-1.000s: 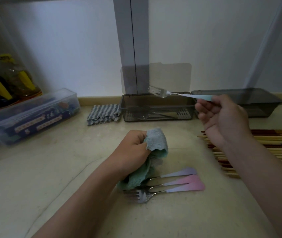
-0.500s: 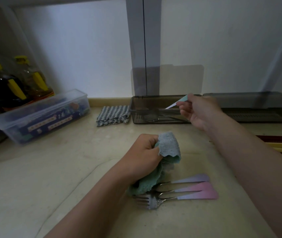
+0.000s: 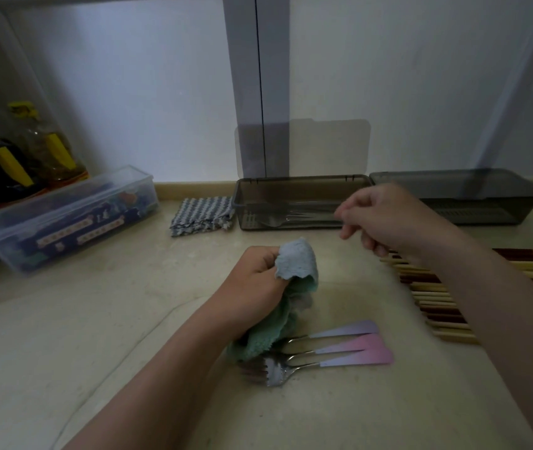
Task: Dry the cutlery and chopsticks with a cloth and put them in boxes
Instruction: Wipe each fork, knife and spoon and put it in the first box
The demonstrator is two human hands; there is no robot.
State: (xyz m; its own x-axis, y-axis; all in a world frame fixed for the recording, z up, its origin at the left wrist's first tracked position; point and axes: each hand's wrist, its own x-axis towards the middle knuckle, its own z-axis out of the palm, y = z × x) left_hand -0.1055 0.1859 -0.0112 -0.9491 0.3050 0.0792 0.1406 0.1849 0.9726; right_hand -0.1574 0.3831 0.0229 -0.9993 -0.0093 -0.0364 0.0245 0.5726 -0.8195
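**Pink-handled forks (image 3: 323,354) wait by the cloth, chopsticks untouched**

Three forks lie side by side on the counter (image 3: 64,336), their heads just under the trailing end of a teal cloth (image 3: 296,261). The left hand (image 3: 255,284) has its fingers curled tight round that cloth, bunching it. The right hand (image 3: 388,219) hovers just in front of the open grey box (image 3: 300,180), fingers loosely bent and holding nothing.

Some metal cutlery (image 3: 291,219) already lies flat inside that box, so I judge part of the job done. I cannot count the pieces through the smoky wall. The box's lid (image 3: 304,147) stands upright behind it.

What looks left is these three forks, then the whole row of chopsticks (image 3: 433,293) at the right, partly under the right forearm. A second grey box (image 3: 472,190) beside the first seems meant for them.

As for writing, a clear tub (image 3: 64,222) at the left holds printed packets. Two bottles (image 3: 51,147) wear yellow labels, but none of it is legible. A striped cloth (image 3: 203,216) lies folded by the open box.
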